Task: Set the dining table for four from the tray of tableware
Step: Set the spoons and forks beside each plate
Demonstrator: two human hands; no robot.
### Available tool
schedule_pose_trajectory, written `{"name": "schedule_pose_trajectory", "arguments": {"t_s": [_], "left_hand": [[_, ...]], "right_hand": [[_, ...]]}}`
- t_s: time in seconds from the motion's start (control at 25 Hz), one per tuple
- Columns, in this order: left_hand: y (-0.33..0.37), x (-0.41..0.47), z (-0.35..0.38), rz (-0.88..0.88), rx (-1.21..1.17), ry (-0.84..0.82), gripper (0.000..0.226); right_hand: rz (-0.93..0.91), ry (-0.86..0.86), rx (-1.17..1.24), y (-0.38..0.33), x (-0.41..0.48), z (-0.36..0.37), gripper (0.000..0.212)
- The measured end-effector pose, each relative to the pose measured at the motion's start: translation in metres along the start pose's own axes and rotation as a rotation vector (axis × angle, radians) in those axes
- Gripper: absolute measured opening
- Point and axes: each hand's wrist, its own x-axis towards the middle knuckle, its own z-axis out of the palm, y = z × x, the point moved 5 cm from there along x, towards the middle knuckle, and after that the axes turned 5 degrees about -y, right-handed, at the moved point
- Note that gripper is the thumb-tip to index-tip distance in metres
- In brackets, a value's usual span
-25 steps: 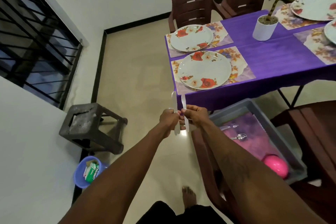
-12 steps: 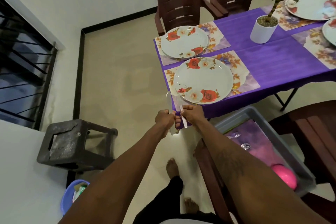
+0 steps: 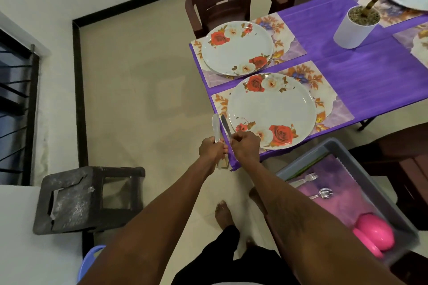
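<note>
We are at the cutlery step, standing at the corner of the table (image 3: 370, 76) with a knife in each fist. Our left hand (image 3: 212, 149) has its fingers curled tight round the handle of the left knife (image 3: 215, 126), blade pointing up. Our right hand (image 3: 245, 146), just beside it, is clamped the same way on the right knife (image 3: 225, 125), whose blade leans toward the rim of the near plate (image 3: 272, 109). Neither knife is laid down yet. The plate sits on its placemat (image 3: 331, 104), and the far plate (image 3: 237, 47) looks equally ready. We judge the next move is to lower one knife flat onto bare mat beside the near plate; the strip on our side is narrow, so it needs care. A fork (image 3: 309, 177) and a spoon (image 3: 324, 193) wait in the tray (image 3: 363, 166).
</note>
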Motion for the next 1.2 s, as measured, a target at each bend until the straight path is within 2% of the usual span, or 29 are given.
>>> {"name": "schedule_pose_trajectory", "arguments": {"t_s": [0.12, 0.28, 0.44, 0.56, 0.68, 0.76, 0.84, 0.92, 1.04, 1.2], "left_hand": [[0.003, 0.007, 0.000, 0.002, -0.001, 0.000, 0.020], [0.003, 0.006, -0.007, -0.018, -0.046, 0.025, 0.016], [0.006, 0.000, -0.011, -0.022, -0.094, 0.024, 0.014], [0.007, -0.003, -0.012, -0.027, -0.090, 0.010, 0.014], [0.012, -0.002, -0.015, -0.030, -0.074, -0.007, 0.015], [0.020, -0.001, -0.022, -0.020, -0.042, -0.026, 0.019], [0.030, 0.005, -0.035, 0.000, -0.006, -0.042, 0.021], [0.043, 0.015, -0.053, 0.043, 0.054, -0.047, 0.021], [0.064, 0.042, -0.091, 0.108, 0.090, -0.041, 0.016], [0.092, 0.098, -0.150, 0.160, 0.167, -0.149, 0.015]], "right_hand": [[-0.036, 0.045, -0.107, -0.010, -0.002, 0.005, 0.018], [-0.073, 0.019, -0.320, -0.019, -0.001, 0.006, 0.023], [-0.091, 0.002, -0.440, -0.021, 0.000, 0.010, 0.025], [-0.104, 0.003, -0.425, -0.019, -0.003, 0.012, 0.025], [-0.142, 0.020, -0.287, -0.017, -0.001, 0.007, 0.024], [-0.131, 0.068, -0.097, -0.026, 0.000, 0.004, 0.018], [-0.058, 0.075, 0.108, -0.041, 0.011, 0.013, 0.025], [-0.031, -0.042, 0.268, -0.064, 0.026, 0.035, 0.027], [0.088, -0.218, 0.543, -0.099, 0.048, 0.071, 0.014], [0.189, -0.290, 0.738, -0.140, 0.082, 0.117, 0.019]]}}
